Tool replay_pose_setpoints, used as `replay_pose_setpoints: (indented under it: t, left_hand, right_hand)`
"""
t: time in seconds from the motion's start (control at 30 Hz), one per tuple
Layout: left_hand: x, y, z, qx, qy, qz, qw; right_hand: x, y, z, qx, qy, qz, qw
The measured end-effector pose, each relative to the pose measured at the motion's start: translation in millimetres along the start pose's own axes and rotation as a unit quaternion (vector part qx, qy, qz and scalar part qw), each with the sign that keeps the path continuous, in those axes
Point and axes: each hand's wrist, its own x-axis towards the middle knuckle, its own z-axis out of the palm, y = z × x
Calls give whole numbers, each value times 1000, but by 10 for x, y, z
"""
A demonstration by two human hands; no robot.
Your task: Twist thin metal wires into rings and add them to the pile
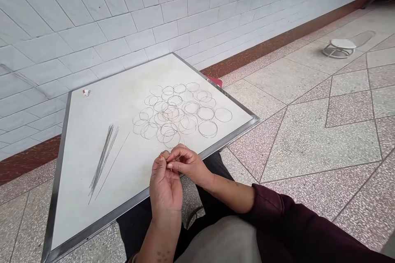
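Note:
Both my hands meet just over the table's near edge, fingertips pinched close together. A thin curved wire [184, 146] runs between them, and its end rises above my right fingers. My left hand [166, 185], palm turned up, pinches the wire between thumb and fingers. From the right side, my right hand [188, 164] grips it with thumb and forefinger. The exact meeting point of the wire is hidden by the fingertips. Just beyond my hands lie many thin wire rings [207, 129], overlapping on the white tabletop. A bundle of straight wires [103, 158] lies to the left.
The white table [123, 82] has a metal rim and stands by a tiled wall [129, 20]. A small red and white object [86, 92] sits near its far left corner. A low white chair [341, 47] stands on the patterned floor at the right.

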Motion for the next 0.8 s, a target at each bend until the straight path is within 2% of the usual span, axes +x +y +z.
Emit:
replay_pose_setpoints:
  t: [0.2, 0.33, 0.67, 0.8]
  left_hand:
    - [-83, -3, 50, -15, -31, -7, 999]
    - [-117, -34, 85, -17, -50, -18, 998]
    - [-205, -147, 144, -24, 33, -21, 999]
    - [-210, -157, 149, -9, 45, -17, 999]
  right_hand:
    - [-80, 6, 89, -19, 65, -55, 996]
    - [-127, 14, 132, -2, 110, -44, 993]
    - [-234, -3, 161, 97, 153, 37, 983]
    - [-255, -7, 127, 88, 138, 47, 985]
